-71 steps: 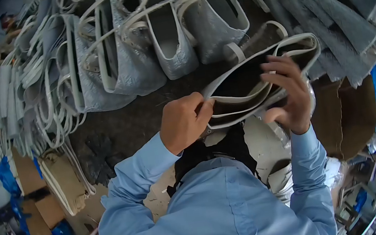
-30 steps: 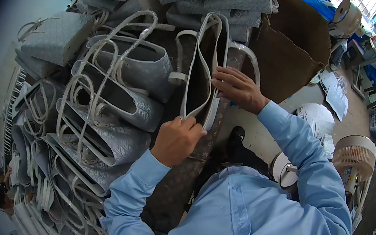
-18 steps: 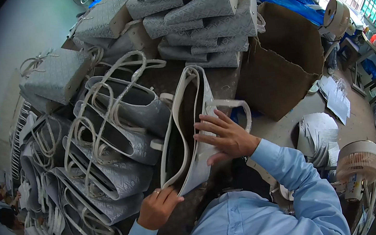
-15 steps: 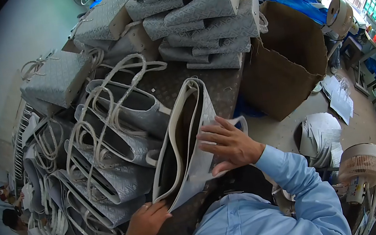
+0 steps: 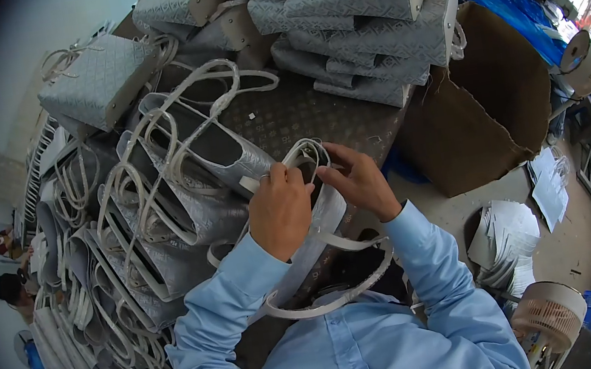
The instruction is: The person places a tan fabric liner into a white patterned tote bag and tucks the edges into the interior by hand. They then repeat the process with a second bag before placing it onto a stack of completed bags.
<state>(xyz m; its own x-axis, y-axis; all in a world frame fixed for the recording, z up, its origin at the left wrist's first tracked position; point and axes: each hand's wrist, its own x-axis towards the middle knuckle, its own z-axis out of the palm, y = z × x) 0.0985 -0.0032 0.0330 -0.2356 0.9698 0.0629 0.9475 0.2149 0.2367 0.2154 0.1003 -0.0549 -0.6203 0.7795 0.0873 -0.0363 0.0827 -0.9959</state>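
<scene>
A silver-grey bag (image 5: 312, 252) with white edging lies at the table's front edge, its far end between my hands. My left hand (image 5: 282, 209) is closed on the bag's rim from the left. On the right, my right hand (image 5: 361, 181) pinches the same rim with thumb and bent fingers. A white handle (image 5: 336, 303) loops from the bag toward my shirt. Beside my left hand lie more open silver bags (image 5: 217, 146) with looped white handles. My hands hide most of the bag's opening.
Finished-looking bags are stacked (image 5: 371, 28) at the back. An open cardboard box (image 5: 454, 122) stands right of the table (image 5: 315, 109). Papers (image 5: 504, 237) and a fan (image 5: 549, 311) are at the lower right. Other people (image 5: 15, 289) are at the far left.
My left hand has moved from the bag's near corner up to its far end. My right hand has come off the bag's side onto the rim. One handle now hangs toward me.
</scene>
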